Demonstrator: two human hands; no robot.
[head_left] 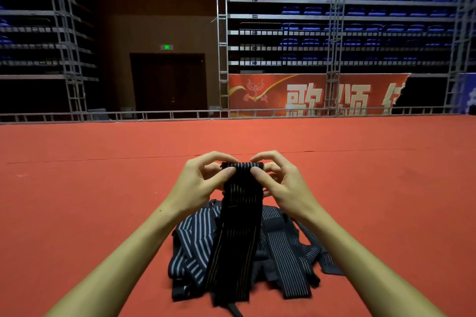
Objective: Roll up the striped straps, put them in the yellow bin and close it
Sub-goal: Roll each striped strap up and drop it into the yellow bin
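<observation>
A black strap with thin pale stripes (238,226) hangs down from both my hands in the middle of the head view. Its top end is folded over into a small roll. My left hand (203,183) pinches the roll's left side between thumb and fingers. My right hand (279,183) pinches its right side the same way. Below them a pile of several more striped straps (195,242) lies on the red floor. The yellow bin is out of view.
A red carpeted floor (103,188) stretches ahead to a low metal rail (154,114). Beyond it stand metal truss towers (221,33), tiers of blue seats, a red banner (309,95) and a dark door (168,82).
</observation>
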